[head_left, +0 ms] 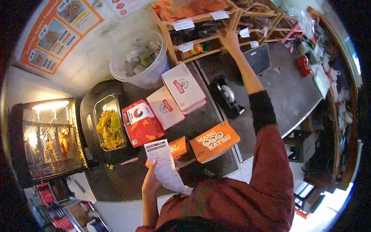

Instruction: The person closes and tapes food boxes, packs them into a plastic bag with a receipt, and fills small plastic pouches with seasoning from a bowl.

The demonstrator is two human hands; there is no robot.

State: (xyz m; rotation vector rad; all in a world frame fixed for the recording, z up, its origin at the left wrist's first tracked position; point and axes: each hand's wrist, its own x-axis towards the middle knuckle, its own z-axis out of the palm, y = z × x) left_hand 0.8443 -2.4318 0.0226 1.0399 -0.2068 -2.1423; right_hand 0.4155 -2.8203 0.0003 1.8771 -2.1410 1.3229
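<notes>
My left hand [152, 179], low in the view, is closed on a long printed paper slip [165, 164] that curls toward my body. Just behind the slip are a small orange box [178, 149] and a larger orange box [215, 141]. My right arm stretches up to the wooden rack [170, 40], where my right hand [228, 38] is at a compartment holding dark packets. Its fingers are bent at the compartment's edge; whether they hold anything is too small to tell. Paper labels [183, 24] hang on the rack.
Red box [143, 123] and white boxes [183, 87] stand mid-counter, near a clear bucket [141, 63]. Left are a tray of yellow food [111, 129] and a lit display case [54, 139]. A tape dispenser [226, 96] and a dark tablet [258, 60] lie near my right arm.
</notes>
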